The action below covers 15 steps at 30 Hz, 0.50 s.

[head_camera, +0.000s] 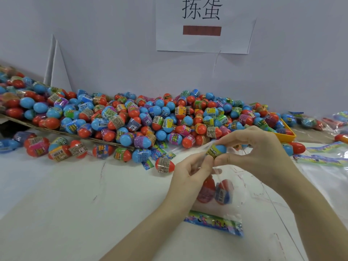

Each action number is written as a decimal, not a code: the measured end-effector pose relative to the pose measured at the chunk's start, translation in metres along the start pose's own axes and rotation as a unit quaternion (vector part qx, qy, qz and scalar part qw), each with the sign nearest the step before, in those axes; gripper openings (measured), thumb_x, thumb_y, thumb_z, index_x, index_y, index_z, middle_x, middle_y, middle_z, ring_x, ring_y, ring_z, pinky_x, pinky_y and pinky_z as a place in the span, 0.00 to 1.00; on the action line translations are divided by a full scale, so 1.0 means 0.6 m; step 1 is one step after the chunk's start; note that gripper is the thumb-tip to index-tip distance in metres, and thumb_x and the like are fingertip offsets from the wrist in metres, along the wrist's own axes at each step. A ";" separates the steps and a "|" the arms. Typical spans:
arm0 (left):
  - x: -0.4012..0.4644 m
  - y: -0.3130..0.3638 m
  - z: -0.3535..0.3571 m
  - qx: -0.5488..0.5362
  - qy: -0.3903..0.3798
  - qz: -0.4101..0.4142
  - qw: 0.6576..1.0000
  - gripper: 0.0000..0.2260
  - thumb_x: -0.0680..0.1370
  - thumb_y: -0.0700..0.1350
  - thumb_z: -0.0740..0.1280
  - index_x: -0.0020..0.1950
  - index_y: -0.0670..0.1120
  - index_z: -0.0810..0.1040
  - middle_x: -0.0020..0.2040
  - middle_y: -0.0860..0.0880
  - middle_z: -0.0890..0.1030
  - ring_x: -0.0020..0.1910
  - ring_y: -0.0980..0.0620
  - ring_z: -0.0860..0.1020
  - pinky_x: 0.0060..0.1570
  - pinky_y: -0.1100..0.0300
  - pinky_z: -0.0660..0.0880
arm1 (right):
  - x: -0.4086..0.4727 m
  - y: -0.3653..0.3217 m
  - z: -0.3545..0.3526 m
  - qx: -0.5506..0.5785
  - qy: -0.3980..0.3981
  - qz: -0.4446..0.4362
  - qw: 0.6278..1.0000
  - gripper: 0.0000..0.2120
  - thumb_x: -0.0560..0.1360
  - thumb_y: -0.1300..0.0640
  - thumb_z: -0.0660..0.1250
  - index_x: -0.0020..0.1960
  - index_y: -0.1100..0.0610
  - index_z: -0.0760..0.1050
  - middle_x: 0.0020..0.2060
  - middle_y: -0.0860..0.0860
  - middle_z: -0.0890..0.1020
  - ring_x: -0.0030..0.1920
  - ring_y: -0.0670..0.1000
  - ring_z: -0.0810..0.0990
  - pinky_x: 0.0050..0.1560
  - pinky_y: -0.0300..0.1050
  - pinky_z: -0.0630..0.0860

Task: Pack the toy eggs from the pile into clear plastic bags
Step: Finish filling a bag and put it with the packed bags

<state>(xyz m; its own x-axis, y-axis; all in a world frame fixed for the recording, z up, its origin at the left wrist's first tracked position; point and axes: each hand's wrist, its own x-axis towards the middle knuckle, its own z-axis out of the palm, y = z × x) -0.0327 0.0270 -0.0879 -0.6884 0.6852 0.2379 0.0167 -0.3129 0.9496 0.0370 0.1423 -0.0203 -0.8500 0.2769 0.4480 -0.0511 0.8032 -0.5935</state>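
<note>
Head: wall sign (204, 25) reads 拣蛋; egg (216, 150) (blue) pinched by both hands.

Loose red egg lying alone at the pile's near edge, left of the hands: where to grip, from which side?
Pinch the red egg across its labelled middle band, coming from above and the near side. It lies on its side on the bare white table, long axis left to right, so the waist is the narrowest span; the pile crowds the far side.

The toy eggs (143, 117) heaped at the far side are glossy plastic with shiny printed film bands. The near bag (226, 187) is clear, crinkled plastic. The table (66, 194) looks matt white; the sign (203, 25) is paper.
</note>
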 end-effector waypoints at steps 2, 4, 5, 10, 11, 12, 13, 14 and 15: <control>0.002 0.000 -0.004 -0.020 -0.007 -0.019 1.000 0.09 0.75 0.49 0.62 0.48 0.48 0.79 0.42 0.53 0.84 0.46 0.52 0.83 0.48 0.64 0.77 | 0.000 0.003 0.005 -0.007 0.015 -0.004 1.000 0.16 0.49 0.35 0.64 0.36 0.36 0.73 0.30 0.37 0.77 0.43 0.40 0.72 0.41 0.26 0.68; 0.004 0.001 -0.008 -0.038 -0.016 -0.042 0.998 0.12 0.73 0.51 0.63 0.49 0.47 0.80 0.43 0.50 0.84 0.48 0.50 0.83 0.52 0.61 0.77 | 0.001 0.007 0.009 -0.018 0.009 -0.001 1.000 0.16 0.49 0.34 0.63 0.36 0.35 0.73 0.36 0.37 0.75 0.44 0.41 0.68 0.45 0.32 0.66; 0.005 0.001 -0.010 -0.041 -0.023 -0.050 0.998 0.14 0.71 0.52 0.63 0.50 0.46 0.80 0.44 0.49 0.84 0.48 0.50 0.82 0.52 0.60 0.77 | 0.002 0.010 0.010 -0.023 0.000 -0.001 1.000 0.16 0.49 0.34 0.63 0.36 0.34 0.72 0.38 0.37 0.75 0.44 0.41 0.66 0.49 0.39 0.65; 0.007 0.006 -0.015 -0.089 -0.046 -0.086 0.991 0.14 0.70 0.50 0.64 0.50 0.44 0.80 0.40 0.49 0.83 0.41 0.53 0.82 0.40 0.66 0.77 | 0.003 0.016 0.018 -0.063 -0.057 0.002 0.996 0.12 0.53 0.31 0.56 0.35 0.29 0.70 0.40 0.37 0.72 0.43 0.43 0.60 0.50 0.44 0.56; 0.009 0.003 -0.016 -0.089 -0.040 -0.089 0.991 0.13 0.72 0.48 0.64 0.50 0.44 0.80 0.39 0.48 0.83 0.40 0.53 0.82 0.39 0.66 0.76 | 0.003 0.017 0.020 -0.077 -0.080 -0.001 0.994 0.11 0.54 0.31 0.54 0.34 0.29 0.69 0.41 0.36 0.71 0.45 0.42 0.60 0.48 0.42 0.53; 0.010 0.002 -0.016 -0.090 -0.034 -0.095 0.991 0.10 0.74 0.46 0.64 0.51 0.43 0.80 0.38 0.48 0.83 0.39 0.54 0.82 0.38 0.67 0.76 | 0.002 0.017 0.023 -0.088 -0.105 -0.001 0.991 0.11 0.55 0.30 0.52 0.33 0.28 0.69 0.42 0.35 0.70 0.46 0.42 0.59 0.45 0.40 0.51; 0.011 -0.001 -0.015 -0.089 -0.029 -0.099 0.991 0.09 0.76 0.44 0.63 0.51 0.43 0.79 0.36 0.49 0.83 0.37 0.55 0.82 0.36 0.67 0.76 | 0.001 0.017 0.025 -0.098 -0.124 0.000 0.987 0.11 0.56 0.30 0.51 0.34 0.29 0.68 0.43 0.35 0.69 0.48 0.42 0.59 0.44 0.39 0.50; 0.010 -0.001 -0.014 -0.084 -0.024 -0.107 0.990 0.08 0.77 0.43 0.62 0.51 0.43 0.79 0.35 0.50 0.83 0.36 0.56 0.82 0.36 0.67 0.76 | 0.001 0.018 0.028 -0.104 -0.131 0.002 0.986 0.13 0.56 0.30 0.50 0.35 0.30 0.69 0.44 0.34 0.69 0.49 0.42 0.59 0.45 0.40 0.51; 0.012 -0.004 -0.014 -0.075 -0.017 -0.112 0.991 0.08 0.78 0.43 0.62 0.51 0.43 0.79 0.35 0.51 0.83 0.36 0.56 0.82 0.36 0.67 0.77 | 0.002 0.017 0.029 -0.097 -0.124 0.012 0.988 0.14 0.57 0.31 0.51 0.36 0.31 0.70 0.44 0.35 0.69 0.51 0.43 0.60 0.49 0.41 0.53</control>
<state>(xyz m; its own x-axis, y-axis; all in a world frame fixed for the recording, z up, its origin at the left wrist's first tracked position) -0.0438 0.0268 -0.0902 -0.6381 0.7692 0.0342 -0.2430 -0.2433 0.9390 0.0266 0.1416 -0.0375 -0.9531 0.1796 0.2435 0.0520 0.8900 -0.4529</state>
